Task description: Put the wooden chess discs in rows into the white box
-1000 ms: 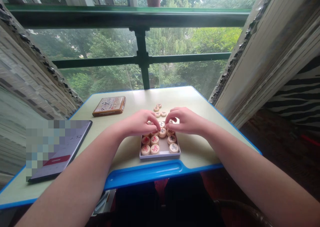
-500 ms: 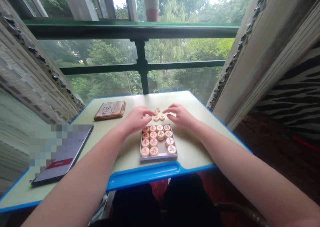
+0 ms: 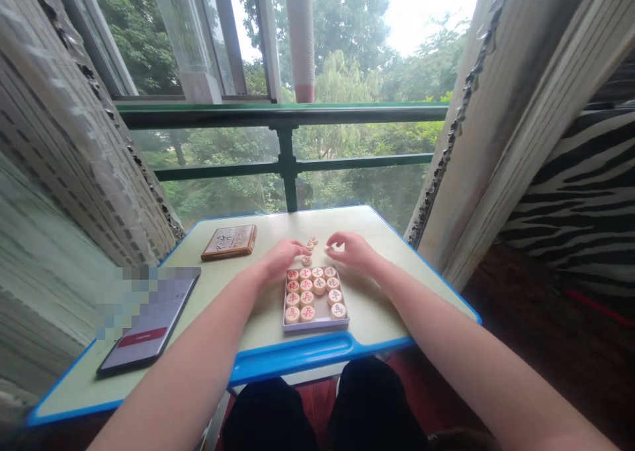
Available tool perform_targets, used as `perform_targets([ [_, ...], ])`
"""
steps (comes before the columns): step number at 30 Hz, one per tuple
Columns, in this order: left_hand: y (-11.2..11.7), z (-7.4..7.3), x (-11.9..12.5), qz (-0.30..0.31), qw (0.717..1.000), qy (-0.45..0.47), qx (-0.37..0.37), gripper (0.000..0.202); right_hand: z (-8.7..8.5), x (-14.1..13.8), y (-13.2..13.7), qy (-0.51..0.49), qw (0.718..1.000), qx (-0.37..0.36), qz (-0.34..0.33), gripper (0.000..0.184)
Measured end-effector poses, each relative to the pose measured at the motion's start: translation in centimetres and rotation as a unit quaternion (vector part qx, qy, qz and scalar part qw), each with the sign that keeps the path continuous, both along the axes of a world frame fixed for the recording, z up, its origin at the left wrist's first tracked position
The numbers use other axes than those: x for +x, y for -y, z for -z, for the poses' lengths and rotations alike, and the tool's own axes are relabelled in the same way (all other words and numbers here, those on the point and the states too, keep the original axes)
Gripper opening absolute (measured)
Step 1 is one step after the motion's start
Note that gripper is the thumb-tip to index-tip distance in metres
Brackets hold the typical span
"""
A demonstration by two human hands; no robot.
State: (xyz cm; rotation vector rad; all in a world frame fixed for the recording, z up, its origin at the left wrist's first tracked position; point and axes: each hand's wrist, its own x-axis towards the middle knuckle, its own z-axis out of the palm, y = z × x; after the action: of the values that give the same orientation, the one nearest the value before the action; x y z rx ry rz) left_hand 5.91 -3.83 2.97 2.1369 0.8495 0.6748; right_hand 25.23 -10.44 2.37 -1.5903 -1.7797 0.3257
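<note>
A shallow white box (image 3: 316, 327) on the table holds several round wooden Chinese chess pieces with red and black characters; a gap shows in its lower middle. Behind the box, my left hand (image 3: 284, 257) reaches over the table, fingers apart, its tips close to a loose chess piece (image 3: 306, 260). Whether they touch it I cannot tell. My right hand (image 3: 350, 249) pinches another chess piece (image 3: 329, 249) between thumb and fingers, just right of the loose ones. Two more chess pieces (image 3: 313, 241) lie farther back, between the hands.
A flat brown box lid (image 3: 229, 242) with dark writing lies at the table's back left. A tablet (image 3: 149, 335), partly blurred out, rests at the left. The pale table has a blue rim with a molded tray (image 3: 292, 357) at the front. Curtains and a railed window surround it.
My right hand has closed on a chess piece and drawn it a little rightward, away from the piece beside it. My left hand stays near the loose pieces. The camera view has tilted up.
</note>
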Motion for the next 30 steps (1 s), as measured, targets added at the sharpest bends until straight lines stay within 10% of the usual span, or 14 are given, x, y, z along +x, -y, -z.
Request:
perform_targets([
  [9, 2.8, -1.2, -0.1, 0.008, 0.99, -0.002, 0.138, 0.034, -0.5, -1.3, 1.9, -0.276, 0.948, -0.015, -0.156, 0.035],
  [30, 7.3, -0.2, -3.6, -0.012, 0.983, -0.006, 0.183, 0.029, -0.9, -3.2, 5.4, -0.071, 0.977, 0.055, -0.194, 0.017],
])
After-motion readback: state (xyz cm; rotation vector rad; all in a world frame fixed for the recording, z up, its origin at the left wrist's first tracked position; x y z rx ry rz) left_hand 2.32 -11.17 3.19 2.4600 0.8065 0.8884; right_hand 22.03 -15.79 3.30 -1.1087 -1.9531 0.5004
